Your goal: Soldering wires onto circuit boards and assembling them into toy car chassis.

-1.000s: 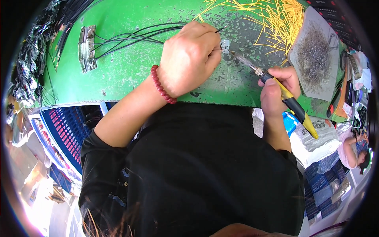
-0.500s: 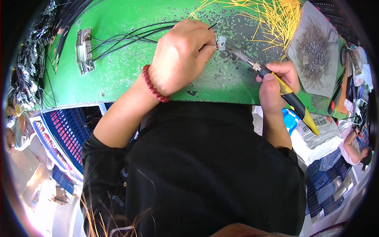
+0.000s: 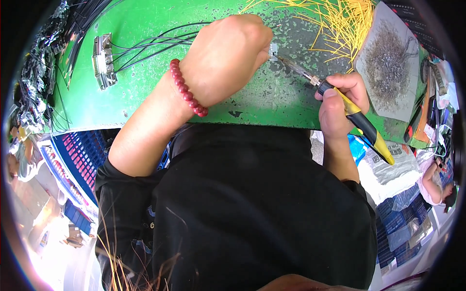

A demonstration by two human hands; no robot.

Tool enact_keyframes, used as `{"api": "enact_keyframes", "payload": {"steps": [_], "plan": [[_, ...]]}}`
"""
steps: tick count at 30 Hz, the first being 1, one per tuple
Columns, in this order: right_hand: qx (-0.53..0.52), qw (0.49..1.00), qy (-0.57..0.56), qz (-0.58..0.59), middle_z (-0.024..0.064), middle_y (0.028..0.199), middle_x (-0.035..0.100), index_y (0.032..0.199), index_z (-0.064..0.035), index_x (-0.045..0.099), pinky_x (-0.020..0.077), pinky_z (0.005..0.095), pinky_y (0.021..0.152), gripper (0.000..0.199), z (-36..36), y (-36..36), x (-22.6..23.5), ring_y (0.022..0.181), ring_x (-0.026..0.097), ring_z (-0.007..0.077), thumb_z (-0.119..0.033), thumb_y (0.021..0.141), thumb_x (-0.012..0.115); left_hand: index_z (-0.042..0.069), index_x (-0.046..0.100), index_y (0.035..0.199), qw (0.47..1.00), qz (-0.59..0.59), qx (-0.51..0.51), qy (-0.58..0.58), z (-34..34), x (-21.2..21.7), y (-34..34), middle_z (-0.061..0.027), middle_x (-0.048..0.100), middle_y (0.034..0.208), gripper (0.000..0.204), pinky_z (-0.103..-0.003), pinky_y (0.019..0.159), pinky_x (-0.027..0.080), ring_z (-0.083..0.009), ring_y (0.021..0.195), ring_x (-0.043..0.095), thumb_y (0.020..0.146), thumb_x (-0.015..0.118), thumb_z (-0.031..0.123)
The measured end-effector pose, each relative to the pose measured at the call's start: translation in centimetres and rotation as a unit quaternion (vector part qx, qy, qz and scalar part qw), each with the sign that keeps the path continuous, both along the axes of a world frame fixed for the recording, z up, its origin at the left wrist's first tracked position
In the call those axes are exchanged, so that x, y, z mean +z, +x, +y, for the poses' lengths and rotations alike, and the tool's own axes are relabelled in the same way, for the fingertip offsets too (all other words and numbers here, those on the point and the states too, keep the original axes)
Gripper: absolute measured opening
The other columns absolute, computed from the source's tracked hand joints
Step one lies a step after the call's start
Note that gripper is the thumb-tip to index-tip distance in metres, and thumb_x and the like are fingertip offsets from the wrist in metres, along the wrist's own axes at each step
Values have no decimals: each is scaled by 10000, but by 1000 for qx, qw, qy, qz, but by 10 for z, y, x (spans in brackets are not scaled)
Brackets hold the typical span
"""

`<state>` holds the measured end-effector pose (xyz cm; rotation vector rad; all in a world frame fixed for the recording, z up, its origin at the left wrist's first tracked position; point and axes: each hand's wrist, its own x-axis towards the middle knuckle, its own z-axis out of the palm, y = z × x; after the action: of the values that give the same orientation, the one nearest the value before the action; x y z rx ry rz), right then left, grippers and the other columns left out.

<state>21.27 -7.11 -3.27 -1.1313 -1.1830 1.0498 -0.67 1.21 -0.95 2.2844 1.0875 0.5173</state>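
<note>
My right hand (image 3: 343, 104) is closed around a yellow-and-black soldering iron (image 3: 360, 119). The iron's tip points up and left, close to a small whitish part (image 3: 273, 51) on the bench; whether they touch I cannot tell. Beside that part, my left hand (image 3: 230, 58) is closed with its back upward, and a red bead bracelet (image 3: 185, 92) circles the wrist. Its fingers are mostly hidden, so what they pinch does not show. Several black wires (image 3: 150, 46) run from a metal connector block (image 3: 104, 62) on the left and vanish behind this hand.
Yellow wires (image 3: 342, 29) lie heaped at the back right of the worn green bench (image 3: 145, 102), beside a grey board (image 3: 388, 63) with dark residue. Bundled black wires (image 3: 87, 24) lie at far left. Below are a blue basket (image 3: 80, 155) and a white sack (image 3: 393, 169); another person (image 3: 432, 184) is at far right.
My left hand has rolled over and shifted slightly up and right, hiding its fingers and the black wire end that stuck out above them. The soldering iron has barely moved.
</note>
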Motion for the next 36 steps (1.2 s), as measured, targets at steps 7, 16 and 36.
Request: {"api": "enact_keyframes", "payload": {"steps": [7,16,36], "plan": [[5,1000,-6,-19,-17,741,526,915,-6,558,328,195,554,204,1,1,0,617,434,26,-124,828,699,-22,582,763,1000,2,11,-10,0,2,2,-152,586,757,96,-401,657,476,-354,726,582,765,652,44],[20,999,-27,-16,-18,740,532,923,-8,558,333,195,550,175,2,-1,2,616,445,23,-90,824,678,-20,580,755,1000,14,11,-10,1,2,3,-152,583,756,101,-406,657,474,-353,728,583,762,656,47],[-41,997,52,-28,79,810,640,1199,11,506,504,230,618,354,17,-11,21,713,625,116,-150,914,642,3,588,761,999,30,15,-5,0,2,3,-146,593,795,80,-427,666,485,-360,762,594,772,627,72]]}}
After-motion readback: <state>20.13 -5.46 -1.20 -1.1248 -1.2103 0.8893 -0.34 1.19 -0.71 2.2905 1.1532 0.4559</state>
